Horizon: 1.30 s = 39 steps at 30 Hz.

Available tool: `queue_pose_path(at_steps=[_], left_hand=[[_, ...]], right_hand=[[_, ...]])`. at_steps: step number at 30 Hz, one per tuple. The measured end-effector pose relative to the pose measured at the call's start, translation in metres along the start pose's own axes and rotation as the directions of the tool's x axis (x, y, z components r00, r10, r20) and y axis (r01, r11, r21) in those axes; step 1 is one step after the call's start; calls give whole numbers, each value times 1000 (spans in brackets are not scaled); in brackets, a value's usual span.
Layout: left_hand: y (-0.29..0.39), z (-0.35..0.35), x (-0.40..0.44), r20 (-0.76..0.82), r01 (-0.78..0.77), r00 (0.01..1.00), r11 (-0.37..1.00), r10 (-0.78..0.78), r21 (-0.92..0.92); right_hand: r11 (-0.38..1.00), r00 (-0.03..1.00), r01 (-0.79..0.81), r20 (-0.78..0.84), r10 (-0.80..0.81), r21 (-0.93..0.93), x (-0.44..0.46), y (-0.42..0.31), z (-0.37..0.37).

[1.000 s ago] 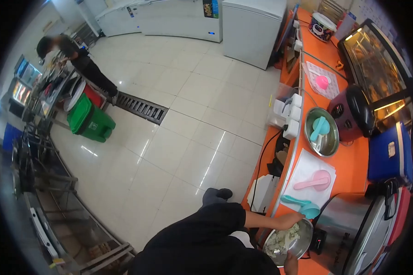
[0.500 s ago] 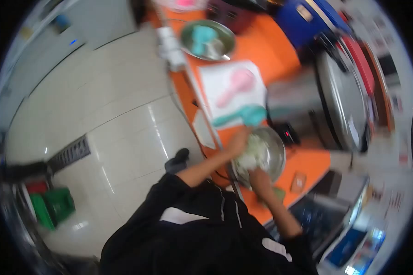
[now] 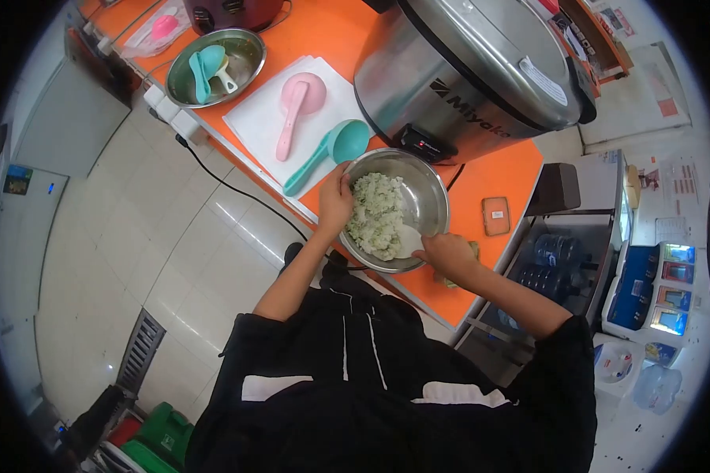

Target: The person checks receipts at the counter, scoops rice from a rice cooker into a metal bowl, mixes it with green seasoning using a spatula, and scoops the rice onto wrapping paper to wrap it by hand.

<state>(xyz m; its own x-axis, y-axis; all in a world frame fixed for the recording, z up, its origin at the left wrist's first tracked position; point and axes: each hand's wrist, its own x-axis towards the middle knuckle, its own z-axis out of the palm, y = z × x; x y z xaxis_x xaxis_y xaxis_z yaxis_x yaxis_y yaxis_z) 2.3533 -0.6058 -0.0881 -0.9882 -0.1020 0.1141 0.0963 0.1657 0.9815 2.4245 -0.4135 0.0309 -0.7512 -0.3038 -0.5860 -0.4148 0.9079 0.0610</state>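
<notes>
A steel mixing bowl (image 3: 430, 193) rests near the edge of the orange table. Green-flecked white rice (image 3: 377, 209) is heaped on its left side. My left hand (image 3: 337, 199) grips the bowl's left rim, with the thumb toward the inside. At the lower right rim, my right hand (image 3: 450, 256) is closed around the handle of a white rice paddle (image 3: 407, 240), whose blade is against the rice. Just above the bowl, a teal ladle (image 3: 347, 142) and a pink ladle (image 3: 303, 93) lie on white paper (image 3: 252, 110).
A large Miyako rice cooker (image 3: 457, 79) stands directly behind the bowl. Another steel bowl (image 3: 248, 59) at the upper left holds teal and white utensils. To the right lies a small clear-lidded box (image 3: 495, 215). A black cable (image 3: 244, 188) hangs beside the table's left edge.
The head view has turned and sharpened from blur. My right hand has shifted from over the rice to the bowl's lower right, and the white paddle now shows. My left hand stays at the rim.
</notes>
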Motion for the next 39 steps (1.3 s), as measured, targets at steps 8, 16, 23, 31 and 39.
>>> queue_pose_path(at_steps=[8,16,23,31,39], left_hand=[[-13,1,2,172,298,954,797,-244,-526],[-9,0,3,150,173,979,954,-140,-244],[-14,8,-7,7,99,995,990,-99,-104],[4,0,-1,28,79,997,997,-78,-24],[-1,3,-2,-10,62,998,998,-62,-12]], right_hand=[[619,977,189,-209,-41,762,45,-3,65],[-140,821,-526,458,-341,839,69,64,-2],[875,862,-363,-241,446,319,37,-54,56],[948,974,-181,-89,210,263,58,-32,22],[963,963,-17,-254,88,270,73,-9,-1]])
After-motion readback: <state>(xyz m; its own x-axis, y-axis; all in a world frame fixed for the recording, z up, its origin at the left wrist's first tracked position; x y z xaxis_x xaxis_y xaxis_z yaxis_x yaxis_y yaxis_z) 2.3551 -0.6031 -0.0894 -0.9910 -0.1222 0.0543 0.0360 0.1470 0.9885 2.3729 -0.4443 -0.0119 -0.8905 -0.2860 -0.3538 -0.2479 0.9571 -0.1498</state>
